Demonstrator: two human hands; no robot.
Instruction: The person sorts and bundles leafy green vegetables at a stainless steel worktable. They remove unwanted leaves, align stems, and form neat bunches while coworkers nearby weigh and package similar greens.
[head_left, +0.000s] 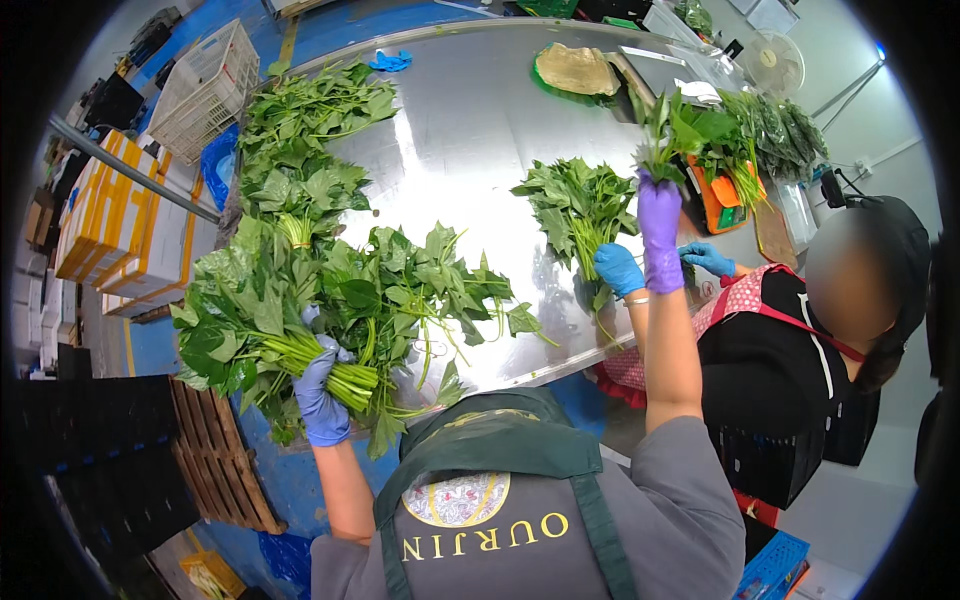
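Observation:
My left hand (324, 390), in a blue-violet glove, grips a thick bunch of leafy greens (322, 367) by the stems near their cut ends; its leaves spread to the left. My right hand (660, 225), in a purple glove, is raised at the right with a smaller sprig of greens (667, 139) upright in its fist. Under and beside my left hand lies a loose heap of greens (420, 277) on the steel table (450, 150). A tied bunch (296, 225) rests just beyond it.
At the right, a co-worker's blue-gloved hand (619, 270) touches another bunch (581, 202). Past my right hand are an orange scale (716, 199) with greens on it and bagged greens (791, 139). More greens (307, 112) line the left edge, near a white crate (206, 90) and foam boxes (112, 210).

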